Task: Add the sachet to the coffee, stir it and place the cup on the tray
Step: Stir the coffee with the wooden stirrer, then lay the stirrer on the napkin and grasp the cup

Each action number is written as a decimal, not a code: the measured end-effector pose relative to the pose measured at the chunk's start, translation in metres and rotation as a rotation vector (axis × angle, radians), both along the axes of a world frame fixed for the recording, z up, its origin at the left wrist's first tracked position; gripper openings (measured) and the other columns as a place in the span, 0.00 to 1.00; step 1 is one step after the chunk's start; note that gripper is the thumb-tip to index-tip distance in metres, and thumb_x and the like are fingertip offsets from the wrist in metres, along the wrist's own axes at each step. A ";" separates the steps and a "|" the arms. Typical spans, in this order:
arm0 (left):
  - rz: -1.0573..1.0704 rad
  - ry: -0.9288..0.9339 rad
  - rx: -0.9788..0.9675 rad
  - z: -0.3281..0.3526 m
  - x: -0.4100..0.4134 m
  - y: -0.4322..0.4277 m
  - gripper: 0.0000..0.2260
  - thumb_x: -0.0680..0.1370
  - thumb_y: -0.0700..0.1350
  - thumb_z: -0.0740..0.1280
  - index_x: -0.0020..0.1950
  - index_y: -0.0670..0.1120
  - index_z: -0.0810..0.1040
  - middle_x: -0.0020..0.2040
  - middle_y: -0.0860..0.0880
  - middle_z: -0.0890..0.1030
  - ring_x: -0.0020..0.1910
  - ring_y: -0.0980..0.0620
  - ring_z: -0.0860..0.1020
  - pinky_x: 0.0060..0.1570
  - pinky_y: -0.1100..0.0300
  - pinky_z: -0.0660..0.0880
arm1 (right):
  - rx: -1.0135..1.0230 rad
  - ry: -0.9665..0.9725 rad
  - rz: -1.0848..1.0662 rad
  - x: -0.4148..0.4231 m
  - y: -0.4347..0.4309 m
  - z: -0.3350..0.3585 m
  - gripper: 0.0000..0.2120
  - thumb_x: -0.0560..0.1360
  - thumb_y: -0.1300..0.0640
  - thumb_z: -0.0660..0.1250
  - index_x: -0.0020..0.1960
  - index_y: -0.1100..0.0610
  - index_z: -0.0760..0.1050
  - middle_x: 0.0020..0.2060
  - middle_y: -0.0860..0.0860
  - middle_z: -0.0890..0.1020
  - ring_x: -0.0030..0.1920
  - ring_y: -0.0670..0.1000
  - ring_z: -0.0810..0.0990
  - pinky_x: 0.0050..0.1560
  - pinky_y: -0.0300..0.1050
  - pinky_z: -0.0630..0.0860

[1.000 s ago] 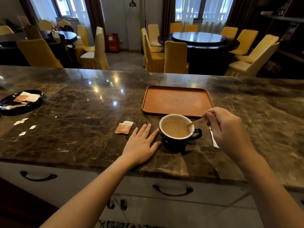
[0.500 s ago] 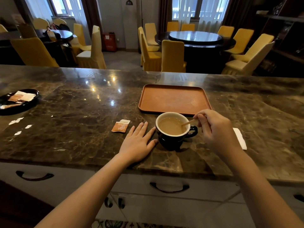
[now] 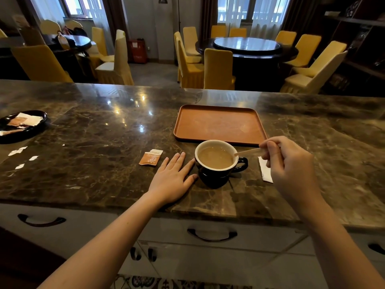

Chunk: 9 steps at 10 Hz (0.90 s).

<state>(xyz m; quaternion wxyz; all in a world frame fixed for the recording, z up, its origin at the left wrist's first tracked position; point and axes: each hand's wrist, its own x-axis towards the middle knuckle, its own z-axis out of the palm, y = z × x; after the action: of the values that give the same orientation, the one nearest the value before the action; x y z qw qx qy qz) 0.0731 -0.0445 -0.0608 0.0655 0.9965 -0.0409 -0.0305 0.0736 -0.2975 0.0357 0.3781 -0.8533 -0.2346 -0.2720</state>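
Partly hidden, the stirrer sits pinched in the right hand; left hand flat, empty, beside the cup.

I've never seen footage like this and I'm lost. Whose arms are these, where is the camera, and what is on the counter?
There is no machine here: a person wears a wide-angle camera on the head, so the picture looks forward and down at their own arms. The left hand lies flat and open on the marble counter, beside a dark cup of milky coffee. The right hand pinches a wooden stir stick whose tip dips into the cup. Behind the cup lies an orange tray with nothing on it. A torn-open sachet lies left of the hand, a white paper wrapper to the right, and a black dish of packets far left.
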 end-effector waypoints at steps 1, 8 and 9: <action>0.004 -0.007 0.003 -0.001 0.000 0.000 0.26 0.79 0.61 0.44 0.74 0.56 0.45 0.78 0.49 0.43 0.76 0.53 0.41 0.72 0.53 0.38 | 0.041 -0.007 -0.013 -0.001 -0.007 -0.003 0.11 0.78 0.58 0.55 0.48 0.60 0.75 0.35 0.52 0.78 0.35 0.46 0.76 0.35 0.35 0.73; 0.016 0.016 0.030 0.002 0.000 -0.003 0.26 0.79 0.60 0.44 0.75 0.54 0.45 0.78 0.49 0.43 0.76 0.53 0.41 0.73 0.53 0.39 | 0.098 0.131 -0.202 -0.007 -0.085 -0.051 0.12 0.76 0.63 0.58 0.57 0.62 0.75 0.43 0.57 0.80 0.40 0.49 0.79 0.41 0.27 0.73; 0.019 0.014 0.033 0.002 0.000 -0.003 0.26 0.79 0.61 0.44 0.75 0.54 0.45 0.78 0.49 0.43 0.76 0.53 0.41 0.73 0.53 0.40 | -0.089 0.065 -0.220 -0.009 -0.086 -0.058 0.12 0.74 0.66 0.61 0.57 0.64 0.75 0.46 0.61 0.81 0.44 0.55 0.80 0.47 0.31 0.71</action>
<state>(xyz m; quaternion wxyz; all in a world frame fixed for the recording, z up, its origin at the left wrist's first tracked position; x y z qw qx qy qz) 0.0727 -0.0477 -0.0592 0.0498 0.9976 -0.0305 -0.0377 0.0641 -0.3840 -0.0227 0.3152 -0.8982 -0.1387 -0.2733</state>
